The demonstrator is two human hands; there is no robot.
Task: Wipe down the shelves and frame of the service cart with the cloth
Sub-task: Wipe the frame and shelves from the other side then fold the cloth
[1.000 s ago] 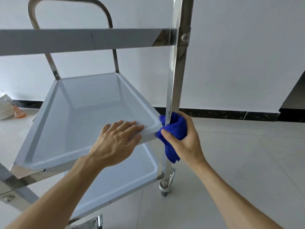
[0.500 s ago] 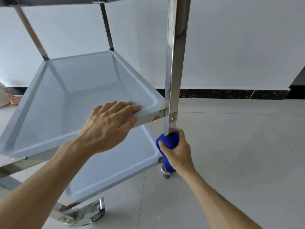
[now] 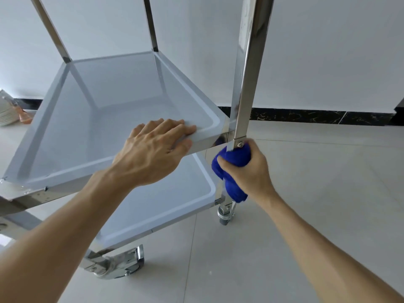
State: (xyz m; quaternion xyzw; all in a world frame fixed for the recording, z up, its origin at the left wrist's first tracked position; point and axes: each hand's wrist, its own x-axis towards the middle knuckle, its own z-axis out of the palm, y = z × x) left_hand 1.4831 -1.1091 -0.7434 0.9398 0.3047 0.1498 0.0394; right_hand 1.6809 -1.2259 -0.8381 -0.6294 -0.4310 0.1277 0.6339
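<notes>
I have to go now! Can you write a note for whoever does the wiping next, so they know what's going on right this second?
Left hand: lies flat on the front rim of the middle shelf, steadying the cart.
Right hand: grips the blue cloth, wrapped round the front right post just below the middle shelf.
Done: cannot tell from this view which parts are already wiped.
Left: the post's lowest stretch down to the wheel, and any shelves or frame not yet wiped.
</notes>
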